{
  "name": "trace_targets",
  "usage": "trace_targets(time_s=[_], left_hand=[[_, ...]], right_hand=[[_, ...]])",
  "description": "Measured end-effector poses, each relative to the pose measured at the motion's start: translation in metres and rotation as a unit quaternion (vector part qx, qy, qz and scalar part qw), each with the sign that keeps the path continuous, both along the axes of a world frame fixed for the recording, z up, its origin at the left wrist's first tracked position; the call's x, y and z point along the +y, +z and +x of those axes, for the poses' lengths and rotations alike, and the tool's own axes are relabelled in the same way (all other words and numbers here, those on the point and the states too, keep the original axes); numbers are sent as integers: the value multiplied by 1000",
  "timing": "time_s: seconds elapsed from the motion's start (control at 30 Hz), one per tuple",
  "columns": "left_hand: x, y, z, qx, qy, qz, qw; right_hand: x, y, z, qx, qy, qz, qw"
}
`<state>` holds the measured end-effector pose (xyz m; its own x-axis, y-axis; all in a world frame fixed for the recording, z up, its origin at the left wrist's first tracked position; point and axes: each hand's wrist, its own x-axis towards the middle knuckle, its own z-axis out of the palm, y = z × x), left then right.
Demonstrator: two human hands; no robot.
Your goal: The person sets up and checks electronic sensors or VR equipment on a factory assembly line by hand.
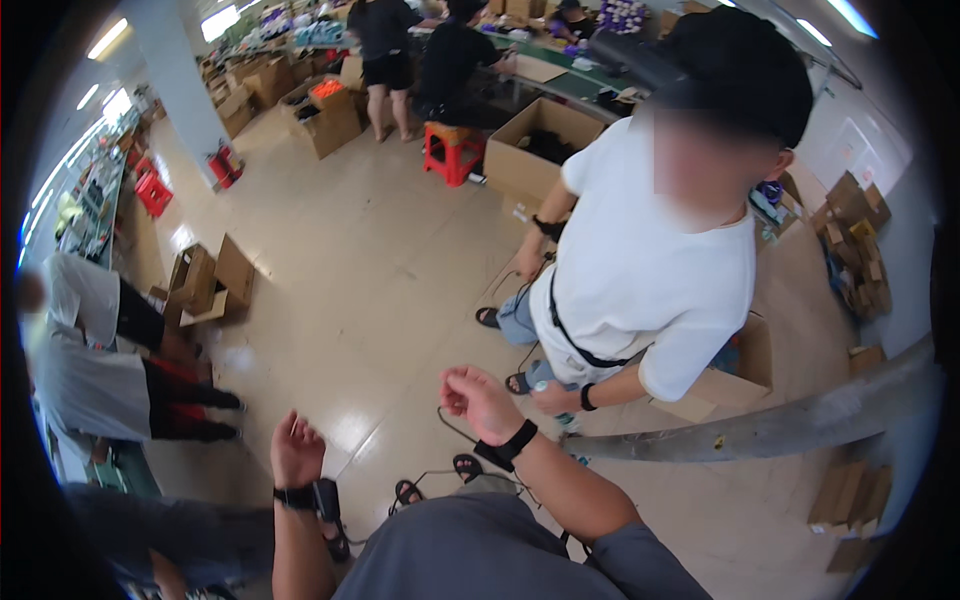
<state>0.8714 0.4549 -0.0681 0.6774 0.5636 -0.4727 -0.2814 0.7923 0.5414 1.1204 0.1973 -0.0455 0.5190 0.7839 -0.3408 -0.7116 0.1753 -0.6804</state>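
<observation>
Both hands are empty, the left hand loosely open and the right hand half curled, so the thin black cable hanging under the right wrist could snag.

Both empty hands, left and right, raised above pale floor.

We're seeing bare floor lying open ahead of our left hand. Our right hand is hanging near a person in a white shirt, who is blocking the right side. A thin black cable is dangling below it. Open cardboard boxes are standing well apart, far left.
</observation>
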Motion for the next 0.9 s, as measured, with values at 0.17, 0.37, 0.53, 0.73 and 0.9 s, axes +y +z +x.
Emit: trace_targets(time_s=[0.17,0.37,0.53,0.73,0.9], left_hand=[[1,13,60,-172,-23,-160,972],[-20,47,97,-119,-17,-132,984],[-2,36,111,102,99,111,984],[12,44,107,101,115,146,977],[36,37,90,93,124,136,978]], right_hand=[[10,26,16,172,-83,140,972],[16,38,32,228,-97,185,951],[31,12,55,284,-226,155,919],[30,8,61,297,-238,183,906],[16,14,70,301,-246,214,896]])
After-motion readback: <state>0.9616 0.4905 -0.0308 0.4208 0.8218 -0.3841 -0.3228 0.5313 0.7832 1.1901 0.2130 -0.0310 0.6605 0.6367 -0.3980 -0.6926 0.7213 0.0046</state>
